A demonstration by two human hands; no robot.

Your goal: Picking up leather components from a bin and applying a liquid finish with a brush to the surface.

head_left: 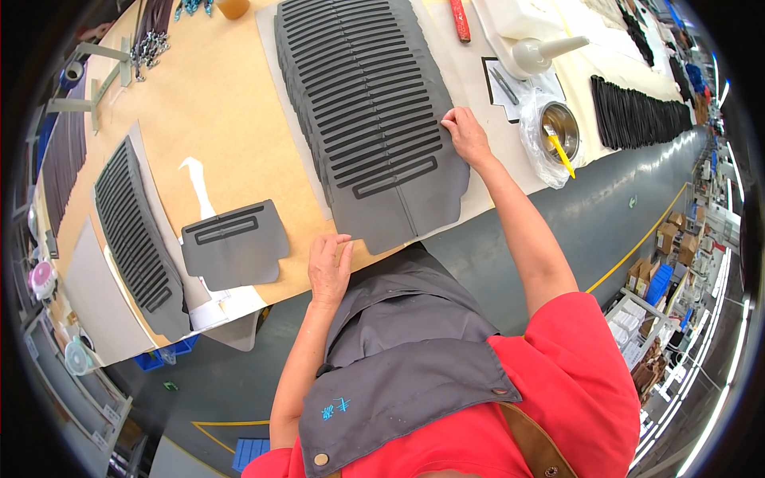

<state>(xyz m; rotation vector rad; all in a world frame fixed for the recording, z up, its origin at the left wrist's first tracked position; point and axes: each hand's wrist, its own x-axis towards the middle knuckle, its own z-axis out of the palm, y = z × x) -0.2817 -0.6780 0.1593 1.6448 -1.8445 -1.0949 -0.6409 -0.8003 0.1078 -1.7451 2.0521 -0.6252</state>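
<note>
A long overlapping row of grey sheet panels (pixel 406 211), each with a black raised strip, runs away from me across the worktable. My right hand (pixel 468 137) is at the row's right edge, thumb and fingertips pinched together against a panel. By the near left corner of the front panel is my left hand (pixel 328 267), its thumb a little apart from its bent fingers and nothing visible between them. One separate grey panel (pixel 235 245) with a black rectangular outline lies to the left of that hand.
Farther left is another row of grey panels (pixel 139 231). At the right stand a metal bowl (pixel 560 119) in plastic film with a yellow-handled brush (pixel 562 155), a white bottle (pixel 530 57) and black strips (pixel 637 111). A red tool (pixel 460 20) lies at the back. The table's front edge borders my apron.
</note>
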